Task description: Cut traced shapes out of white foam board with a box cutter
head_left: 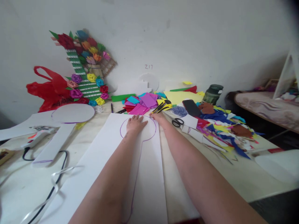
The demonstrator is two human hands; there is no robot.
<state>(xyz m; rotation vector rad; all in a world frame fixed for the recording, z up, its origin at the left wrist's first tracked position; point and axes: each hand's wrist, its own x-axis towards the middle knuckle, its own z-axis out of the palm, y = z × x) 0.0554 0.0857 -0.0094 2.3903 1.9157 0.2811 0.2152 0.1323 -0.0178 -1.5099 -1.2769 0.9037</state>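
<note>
A white sheet (98,165) lies flat on the table (240,177) directly before me, extending away beneath my left forearm. A purple outline (141,149) on it forms a long stem widening to a rounded head. To the left, a black cord (50,194) leads to a glue gun (37,137), which lies beside a white cut-out (53,146).

At the far end of the sheet, my left hand (136,124) rests palm down inside the rounded head, fingers spread. My right hand (157,117), at the far right corner, pinches a yellow-and-black tool (161,106) with curled fingers; its tip is too small to make out. Scissors (177,122) lie just right of that hand.

Beyond are stacked coloured papers (146,101), a phone (191,108) and a green bottle (212,94). A flower-covered craft piece (87,87) leans at the wall (182,40).
</note>
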